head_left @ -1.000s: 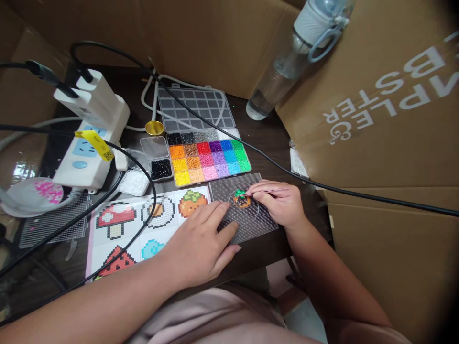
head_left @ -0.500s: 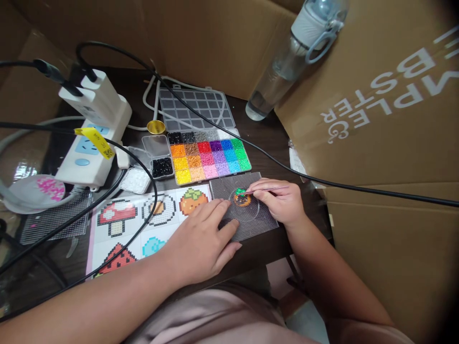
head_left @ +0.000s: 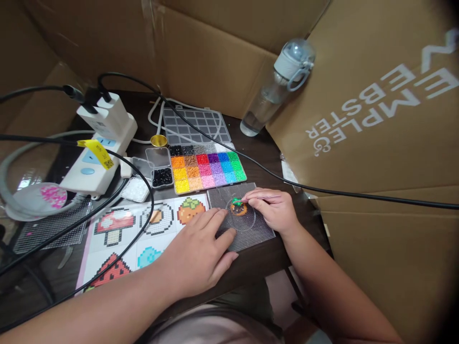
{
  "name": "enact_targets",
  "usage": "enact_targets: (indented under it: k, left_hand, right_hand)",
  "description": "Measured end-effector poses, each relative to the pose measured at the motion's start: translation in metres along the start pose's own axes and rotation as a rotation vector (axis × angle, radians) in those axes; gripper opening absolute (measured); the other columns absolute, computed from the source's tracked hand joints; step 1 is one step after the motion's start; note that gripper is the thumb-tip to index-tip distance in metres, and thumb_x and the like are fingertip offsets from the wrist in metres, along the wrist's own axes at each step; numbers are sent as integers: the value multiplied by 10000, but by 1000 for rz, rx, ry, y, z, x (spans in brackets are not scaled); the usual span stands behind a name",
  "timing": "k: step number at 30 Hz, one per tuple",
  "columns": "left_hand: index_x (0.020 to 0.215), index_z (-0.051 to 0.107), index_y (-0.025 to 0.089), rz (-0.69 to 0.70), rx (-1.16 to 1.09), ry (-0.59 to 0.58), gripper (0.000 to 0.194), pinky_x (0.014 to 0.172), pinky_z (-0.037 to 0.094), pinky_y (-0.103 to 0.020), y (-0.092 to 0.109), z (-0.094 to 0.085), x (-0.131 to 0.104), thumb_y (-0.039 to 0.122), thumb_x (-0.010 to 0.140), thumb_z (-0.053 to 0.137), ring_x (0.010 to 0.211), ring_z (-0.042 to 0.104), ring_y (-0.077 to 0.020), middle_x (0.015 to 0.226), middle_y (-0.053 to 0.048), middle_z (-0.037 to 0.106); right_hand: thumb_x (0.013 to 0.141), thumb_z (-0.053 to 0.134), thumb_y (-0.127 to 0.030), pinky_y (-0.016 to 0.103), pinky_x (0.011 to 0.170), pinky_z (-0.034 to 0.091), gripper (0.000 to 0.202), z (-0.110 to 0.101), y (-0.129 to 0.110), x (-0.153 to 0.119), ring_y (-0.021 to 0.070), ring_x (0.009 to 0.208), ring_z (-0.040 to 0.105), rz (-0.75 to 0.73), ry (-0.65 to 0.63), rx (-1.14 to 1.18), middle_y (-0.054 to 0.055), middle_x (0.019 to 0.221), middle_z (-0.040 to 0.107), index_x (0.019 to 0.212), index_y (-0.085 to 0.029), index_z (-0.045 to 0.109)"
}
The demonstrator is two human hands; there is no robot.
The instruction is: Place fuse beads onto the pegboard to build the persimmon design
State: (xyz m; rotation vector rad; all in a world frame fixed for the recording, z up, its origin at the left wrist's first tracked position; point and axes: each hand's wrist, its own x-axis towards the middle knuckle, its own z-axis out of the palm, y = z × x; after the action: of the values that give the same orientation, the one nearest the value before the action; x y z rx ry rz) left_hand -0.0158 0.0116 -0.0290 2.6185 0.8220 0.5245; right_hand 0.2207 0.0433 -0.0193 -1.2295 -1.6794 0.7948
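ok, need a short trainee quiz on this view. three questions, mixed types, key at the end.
1. Multiple choice: what does the right hand hold?
A) the water bottle
B) a thin tool
C) the power strip

2. True or false: the lid is closed over the large bead case.

3. Fill in the blank: on the clear pegboard, the small bead figure has ____ beads at its top, with orange ones below.

Key:
1. B
2. False; the lid lies open on the far side of the case.
3. green
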Motion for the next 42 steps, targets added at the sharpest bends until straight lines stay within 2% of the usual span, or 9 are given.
enact_targets:
  k: [20,24,27,29,31,33,37,42]
  left_hand:
    - [1185,625,164,10,37,-8,340,1047,394,-574,1,1,-1,393,954,524,1252,470,-394,1382,-219,466]
    - [1193,618,161,6,48,-18,343,1056,388,-567,2,1,-1,388,953,524,1263,463,-393,1389,-220,461]
    - [1199,612,154,3,56,-20,343,1066,382,-555,3,1,-1,372,946,535,1273,456,-391,1393,-221,460]
    - [1198,610,152,4,60,-17,338,1068,379,-551,5,1,-2,361,940,547,1272,457,-390,1395,-222,461]
    - [1193,609,155,3,61,-12,336,1064,382,-552,6,1,-3,359,930,561,1266,460,-388,1400,-223,461]
    - [1192,605,160,-4,63,-12,340,1060,384,-555,8,-1,-3,365,923,571,1266,459,-386,1406,-221,459]
    - [1202,590,163,-16,77,-31,379,1059,383,-555,9,-4,-2,408,913,580,1274,451,-387,1412,-221,455]
    - [1260,550,188,-40,82,-68,447,1069,375,-551,10,-6,-1,476,918,546,1299,435,-384,1427,-211,439]
  right_hand:
    - [841,694,-309,315,742,599,140,-1,-2,0,195,760,736,33,37,-51,39,796,782,777,-239,797]
    - [829,716,-324,317,768,588,123,-4,0,-3,193,792,727,69,100,6,42,828,781,797,-236,796]
    - [830,720,-356,278,587,544,153,-4,8,-5,141,606,650,136,189,112,47,805,767,830,-221,792]
    - [823,722,-384,246,432,422,190,-2,12,-3,90,452,496,174,235,192,33,706,726,845,-206,786]
    - [816,724,-405,231,380,306,219,-1,13,4,67,407,367,181,271,261,-3,567,627,842,-195,781]
    - [793,743,-407,227,380,258,226,0,9,15,62,413,323,179,297,319,-26,506,542,820,-185,775]
    - [716,801,-415,225,368,232,251,0,-9,43,52,419,342,189,329,417,20,620,640,765,-175,747]
    - [691,815,-435,213,349,252,323,5,-17,77,55,409,395,236,172,438,37,621,655,809,-145,736]
